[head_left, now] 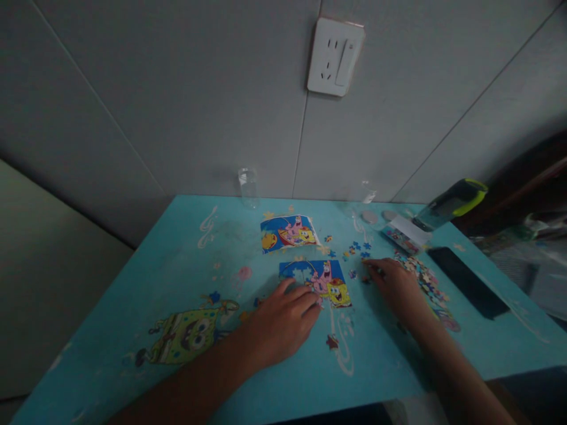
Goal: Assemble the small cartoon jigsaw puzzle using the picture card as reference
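A partly assembled jigsaw puzzle [339,274] with blue, pink and yellow cartoon figures lies on the table, with gaps in its upper left part. My left hand [287,319] rests over its lower left area, fingers curved and somewhat apart, holding nothing that I can see. To the right, my right hand [394,286] reaches among loose puzzle pieces [354,248], its thumb and fingertips pinched at a small puzzle piece [365,261]. Above the puzzle lies a reference picture card [287,233] showing a similar scene.
A heap of pieces [425,277] lies beyond my right hand, next to a dark phone [467,280]. A bottle [452,203], a small box [405,233] and clear jars [248,188] stand toward the back. The wall [199,106] borders the table's far edge.
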